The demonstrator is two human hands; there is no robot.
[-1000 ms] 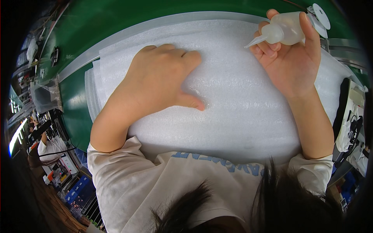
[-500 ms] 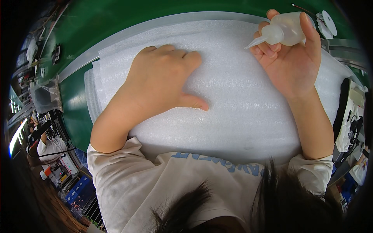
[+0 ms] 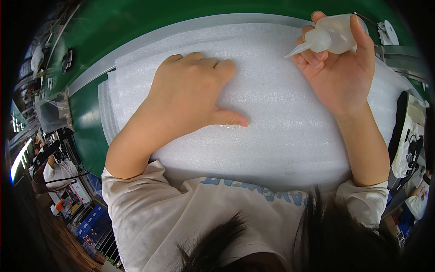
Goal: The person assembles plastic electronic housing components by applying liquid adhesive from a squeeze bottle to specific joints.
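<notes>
In the upper right, my right hand (image 3: pixel 337 79) is closed round a translucent squeeze bottle (image 3: pixel 340 34). The bottle lies on its side in the fingers, its tapered nozzle pointing left and slightly down. Over the white foam sheet (image 3: pixel 281 136), left of the middle, is my left hand (image 3: pixel 188 88), back upward. Its fingers bend downward and their tips are hidden, while the thumb sticks out to the right, apart from them. Nothing shows in the left hand; whether it touches the foam I cannot tell.
Beyond the layered foam runs a green belt-like surface (image 3: pixel 149 16) with a pale rim. On it lie a white reel (image 3: pixel 389 32) at the far right and a small dark object (image 3: pixel 68 60) at the left. A blue crate (image 3: pixel 90 222) stands at the lower left.
My left thumb has shifted slightly right. The white reel and the small dark object on the green surface have moved a little to the right. My right hand and the bottle are practically still.
</notes>
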